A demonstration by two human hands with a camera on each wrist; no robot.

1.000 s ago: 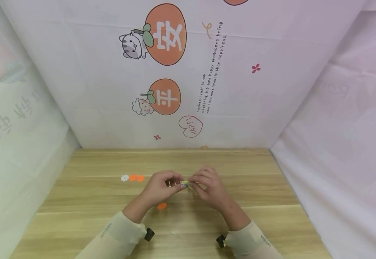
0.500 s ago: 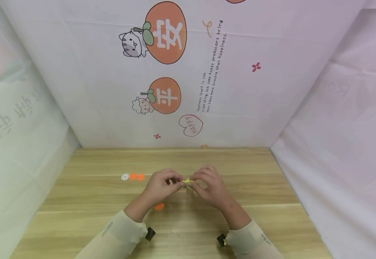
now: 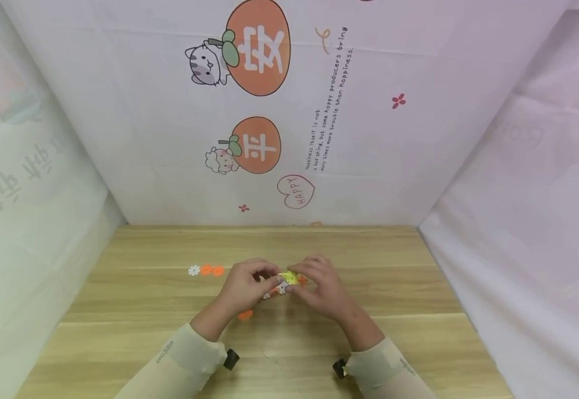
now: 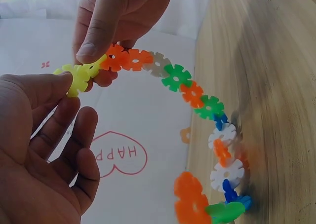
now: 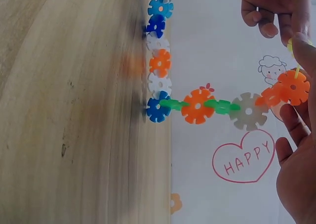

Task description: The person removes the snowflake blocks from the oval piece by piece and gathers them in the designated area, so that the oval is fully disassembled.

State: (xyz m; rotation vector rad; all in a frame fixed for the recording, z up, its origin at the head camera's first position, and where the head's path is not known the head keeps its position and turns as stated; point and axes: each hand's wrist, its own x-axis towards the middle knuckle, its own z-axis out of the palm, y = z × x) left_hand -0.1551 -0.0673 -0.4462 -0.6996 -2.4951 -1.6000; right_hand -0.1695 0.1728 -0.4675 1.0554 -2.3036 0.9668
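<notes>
Below the left hand (image 3: 245,285), pinching a yellow flower piece (image 4: 79,81), and the right hand (image 3: 323,287), clamped on links (image 4: 94,68) beside it, the chain (image 4: 177,78) sags toward the bench (image 3: 379,293), the two-sided hold probably steadying that joint.

Disc chain (image 4: 176,74) in yellow, orange, green, grey, white and blue, table (image 3: 394,332) in streaked light brown
</notes>
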